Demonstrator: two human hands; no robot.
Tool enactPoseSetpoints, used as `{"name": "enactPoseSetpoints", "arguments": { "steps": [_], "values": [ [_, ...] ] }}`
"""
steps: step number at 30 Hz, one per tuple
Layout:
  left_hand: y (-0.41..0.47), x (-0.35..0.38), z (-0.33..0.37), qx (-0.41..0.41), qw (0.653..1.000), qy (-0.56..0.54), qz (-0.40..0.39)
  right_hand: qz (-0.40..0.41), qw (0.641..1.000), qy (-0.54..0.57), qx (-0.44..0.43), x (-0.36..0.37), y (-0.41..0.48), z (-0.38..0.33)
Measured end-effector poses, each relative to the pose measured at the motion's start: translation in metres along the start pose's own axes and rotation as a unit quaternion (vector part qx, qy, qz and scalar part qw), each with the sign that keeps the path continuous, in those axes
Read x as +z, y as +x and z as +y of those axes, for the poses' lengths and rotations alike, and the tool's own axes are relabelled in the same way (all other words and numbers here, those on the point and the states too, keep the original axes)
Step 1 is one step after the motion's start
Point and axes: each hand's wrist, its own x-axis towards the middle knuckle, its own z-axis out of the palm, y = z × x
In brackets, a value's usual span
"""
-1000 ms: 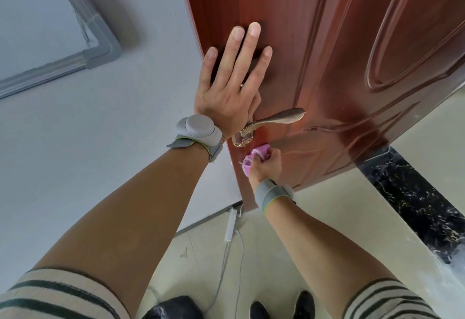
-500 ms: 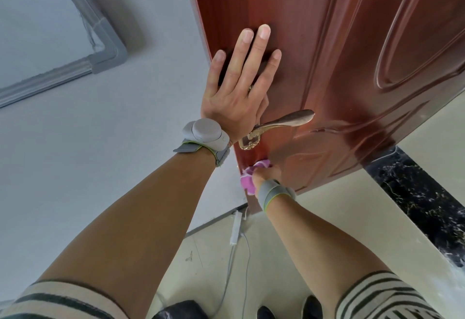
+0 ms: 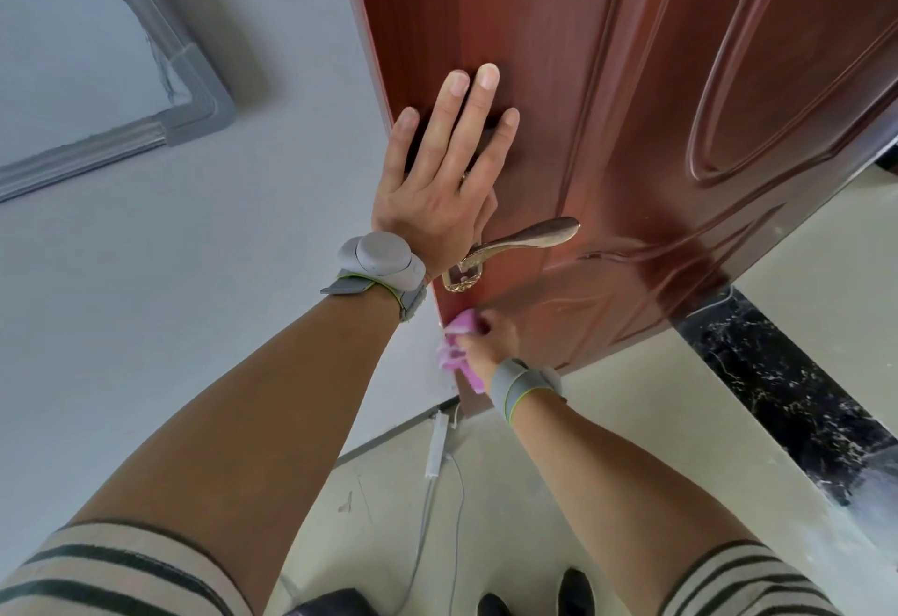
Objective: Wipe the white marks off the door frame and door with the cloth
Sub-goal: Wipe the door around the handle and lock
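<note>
1. Head camera looks down at a tall red-brown door (image 3: 631, 105). A gold handle (image 3: 527, 237) sticks out to the right.
2. The left hand (image 3: 437, 197) lies flat on the door just above the handle. Its fingers are straight, spread and pointing up. It holds nothing. I think it is there to keep the door from swinging.
3. The right hand (image 3: 488, 338) is lower, just under the handle. Its fingers are curled round a bunched-up pink cloth (image 3: 457, 355). The cloth touches the door right at its left edge.
4. Here is what matters most: the door's edge runs straight up and down, and the cloth sits on that line.
5. Just above the cloth are the handle's plate and the left wrist. Below it is more bare edge, going down toward the floor (image 3: 559, 494).
6. So the right hand is the near one. My guess is that the next wipe should go along the edge, with more room going down than up.
7. I cannot see any white marks by the cloth. They may be too small, or hidden under the hand.
8. A white cable (image 3: 436, 445) lies on the floor near the bottom of the door, well below both hands.
</note>
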Motion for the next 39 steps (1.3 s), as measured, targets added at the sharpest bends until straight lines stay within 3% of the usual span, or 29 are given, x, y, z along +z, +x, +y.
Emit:
{"name": "enactPoseSetpoints", "arguments": {
  "steps": [1,3,8,13,19,23,27,34,39],
  "values": [
    [0.000,-0.001,0.000,0.002,1.000,0.002,-0.002,-0.032,0.998,-0.058,-0.016,-0.002,-0.004,0.007],
    [0.001,-0.002,0.000,0.007,1.000,0.002,-0.002,-0.021,0.990,-0.129,-0.051,-0.011,-0.001,0.015],
    [0.000,-0.007,0.000,0.008,1.000,-0.017,-0.016,0.092,0.974,-0.152,-0.138,-0.060,-0.016,-0.033],
    [0.007,-0.034,-0.006,0.020,0.992,-0.092,-0.084,0.114,0.978,-0.038,-0.172,-0.093,-0.040,-0.089],
    [0.014,-0.068,-0.025,0.004,0.962,-0.245,-0.120,0.025,0.991,0.062,-0.114,-0.098,-0.078,-0.136],
    [0.006,-0.090,-0.039,-0.082,0.945,-0.278,-0.154,0.036,0.993,0.102,-0.048,-0.092,-0.077,-0.149],
    [-0.005,-0.115,-0.054,-0.157,0.919,-0.276,-0.233,0.070,0.994,0.062,-0.065,-0.094,-0.077,-0.148],
    [-0.007,-0.141,-0.057,-0.195,0.885,-0.272,-0.323,0.101,0.990,-0.007,-0.096,-0.124,-0.098,-0.126],
    [0.008,-0.150,-0.047,-0.324,0.808,-0.286,-0.400,0.131,0.983,-0.044,-0.120,-0.153,-0.124,-0.103]
  ]
}}
